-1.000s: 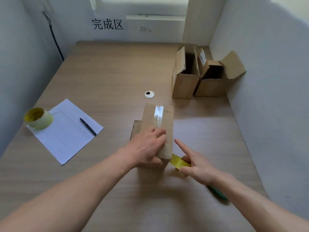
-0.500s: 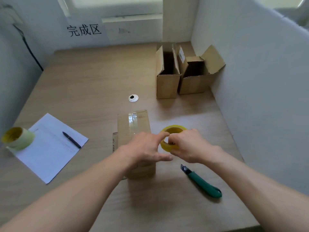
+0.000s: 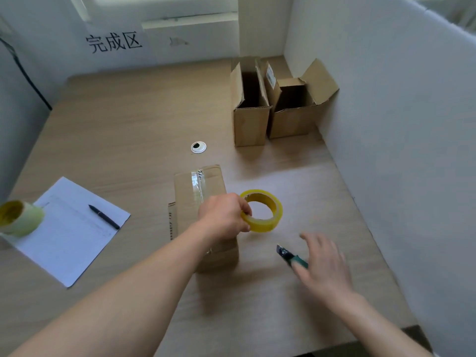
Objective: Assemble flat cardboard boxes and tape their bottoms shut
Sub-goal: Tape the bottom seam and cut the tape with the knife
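Yellow tape roll [image 3: 262, 212] gripped by left hand [image 3: 223, 218], beside box [image 3: 203, 202] edge.

Brown cardboard box [image 3: 203, 199] stands mid-table, sealed flaps up, strip of clear tape [image 3: 197, 184] along the centre seam. Yellowish roll of clear packing tape [image 3: 262, 211] just right of it, lifted and tilted, pinched at its left rim. Green-handled utility knife [image 3: 290, 256] lies flat, near right. Two open-topped brown cardboard boxes [image 3: 248, 104] [image 3: 293, 109] upright, touching, far right by the wall.
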### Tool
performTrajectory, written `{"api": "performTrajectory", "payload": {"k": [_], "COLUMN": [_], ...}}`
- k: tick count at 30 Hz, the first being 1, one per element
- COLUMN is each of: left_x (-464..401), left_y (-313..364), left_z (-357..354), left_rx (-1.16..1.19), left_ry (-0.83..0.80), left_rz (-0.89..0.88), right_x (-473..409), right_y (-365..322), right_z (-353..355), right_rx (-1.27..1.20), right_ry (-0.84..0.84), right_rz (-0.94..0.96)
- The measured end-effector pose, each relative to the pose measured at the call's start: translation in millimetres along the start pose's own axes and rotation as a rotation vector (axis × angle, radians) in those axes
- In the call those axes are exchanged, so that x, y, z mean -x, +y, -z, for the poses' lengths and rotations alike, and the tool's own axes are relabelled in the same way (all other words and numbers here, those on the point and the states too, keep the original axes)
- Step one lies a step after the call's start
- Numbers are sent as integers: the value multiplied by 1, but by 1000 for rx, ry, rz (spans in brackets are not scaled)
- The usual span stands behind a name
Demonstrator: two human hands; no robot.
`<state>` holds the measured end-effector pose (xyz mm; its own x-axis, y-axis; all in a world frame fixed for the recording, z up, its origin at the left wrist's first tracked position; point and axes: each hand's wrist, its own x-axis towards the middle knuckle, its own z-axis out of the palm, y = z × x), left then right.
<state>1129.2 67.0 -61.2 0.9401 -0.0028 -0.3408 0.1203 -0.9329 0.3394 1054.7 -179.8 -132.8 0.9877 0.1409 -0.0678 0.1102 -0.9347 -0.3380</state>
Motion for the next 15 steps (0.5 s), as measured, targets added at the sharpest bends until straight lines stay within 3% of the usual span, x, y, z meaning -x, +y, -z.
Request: {"api": "performTrajectory", "payload": {"k": [2,3,6,9,15], "left_x": [1,1,3,4,6], "left_y": [0,-1,-1,1,1], "left_z": [2,3,6,9,10], "left_rx": [41,55,66,76,88], "left_ry": [-25,-37,-51,-58,-60], "left_rz": [10,8,-5,-5,-4], "right_x": [26,35,50,62,54], "right_y": [17,20,14,-9,-53], "right_z": [-25,-32,-39,-33,-24], "right_rx": [207,219,-133,-524,-631], "right_ry": [-245,-264,-154,24,83], "right_rz": [-107,-121,-159,0,185]}}
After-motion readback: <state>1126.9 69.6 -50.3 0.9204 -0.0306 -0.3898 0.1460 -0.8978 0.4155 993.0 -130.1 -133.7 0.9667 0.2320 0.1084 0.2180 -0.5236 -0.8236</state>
